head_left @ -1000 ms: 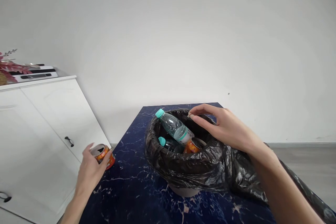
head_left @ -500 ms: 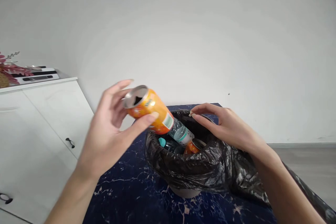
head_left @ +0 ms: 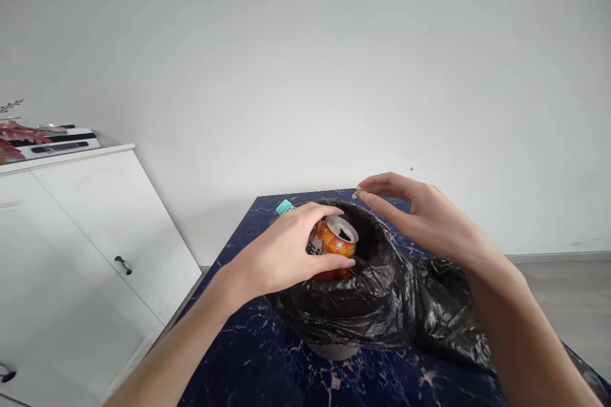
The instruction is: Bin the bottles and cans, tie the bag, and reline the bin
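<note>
Drink can [head_left: 341, 243]: tilted, open end upward, at the mouth of the black-lined bin [head_left: 344, 318]; not yet let go.
Left hand [head_left: 296, 245]: gripped the can between thumb and fingers.
Right hand [head_left: 415, 210]: thumb and fingertips sat close together near the far rim; whether they pinched anything could not be told.
Bottle [head_left: 284, 206]: already in the bin, turquoise cap showing.
Can's shift: half a second earlier, it was higher and farther left, hiding that cap.

Orange patterned can [head_left: 338, 238], tab hole open, tilts at mouth of bin [head_left: 334, 351]; crinkled black bag [head_left: 353, 318] overhangs rim.
</note>
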{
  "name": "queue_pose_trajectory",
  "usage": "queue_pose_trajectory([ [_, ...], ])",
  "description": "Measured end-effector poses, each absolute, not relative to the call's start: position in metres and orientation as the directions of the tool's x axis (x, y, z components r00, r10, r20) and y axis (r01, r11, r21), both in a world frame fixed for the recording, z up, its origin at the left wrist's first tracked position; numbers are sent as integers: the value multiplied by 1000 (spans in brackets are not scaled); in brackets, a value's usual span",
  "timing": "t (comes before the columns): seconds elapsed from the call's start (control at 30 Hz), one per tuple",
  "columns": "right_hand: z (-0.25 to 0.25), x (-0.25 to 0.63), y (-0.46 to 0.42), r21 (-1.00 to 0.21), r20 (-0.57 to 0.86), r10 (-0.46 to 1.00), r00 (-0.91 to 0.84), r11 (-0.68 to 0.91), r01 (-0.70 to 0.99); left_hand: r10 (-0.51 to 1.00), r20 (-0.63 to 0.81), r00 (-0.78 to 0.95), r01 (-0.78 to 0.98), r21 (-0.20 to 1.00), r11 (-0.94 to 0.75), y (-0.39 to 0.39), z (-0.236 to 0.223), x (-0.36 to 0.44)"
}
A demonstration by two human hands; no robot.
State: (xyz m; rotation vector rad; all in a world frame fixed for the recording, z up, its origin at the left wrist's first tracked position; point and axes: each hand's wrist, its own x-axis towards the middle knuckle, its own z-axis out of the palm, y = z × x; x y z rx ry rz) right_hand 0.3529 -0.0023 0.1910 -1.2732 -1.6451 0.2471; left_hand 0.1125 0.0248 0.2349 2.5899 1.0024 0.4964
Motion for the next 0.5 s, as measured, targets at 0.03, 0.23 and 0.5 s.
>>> queue_pose_trajectory([
  [0.03,191,354,-2,-669,569,820,59,420,613,684,196,702,582,396,-710,25,233,113],
  [0.23,192,356,-4,-659,571,819,60,413,628,707,417,571,567,423,-707,22,233,103],
  [0.5,177,375,23,-687,528,847,63,382,618,871,483,89,570,692,-442,50,206,50],
])
